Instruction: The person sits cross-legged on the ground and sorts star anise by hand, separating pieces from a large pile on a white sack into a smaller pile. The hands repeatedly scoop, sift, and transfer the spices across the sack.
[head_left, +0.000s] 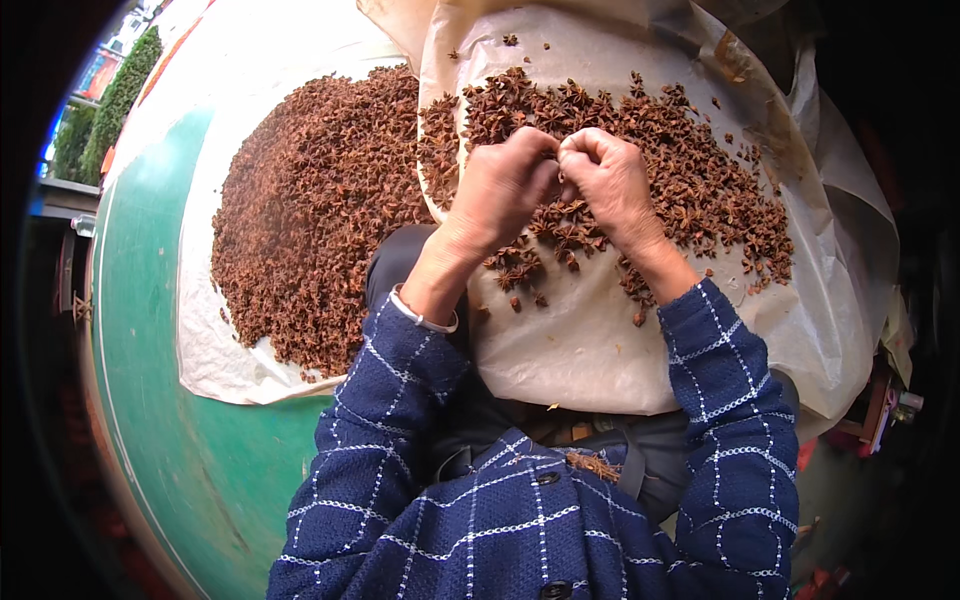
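My left hand (504, 174) and my right hand (609, 174) meet above a loose spread of dried star anise (675, 154), their fingertips close together. The fingers of both are curled in. My right thumb and forefinger pinch a tiny brown piece of star anise, mostly covered by the fingers. What lies inside the curled left fingers is hidden. Below the hands, a few star anise pods (514, 266) lie apart from the rest on a pale plastic sheet (570, 352). The sheet extends across in front of my lap and up to the right.
To the left, a large heap of star anise (322, 202) rests on a white sheet (206, 367) over a green tabletop (142, 300). The raised fold of the plastic sheet separates heap and spread. Plant debris (596, 465) clings at my lap. A hedge (124, 105) stands far left.
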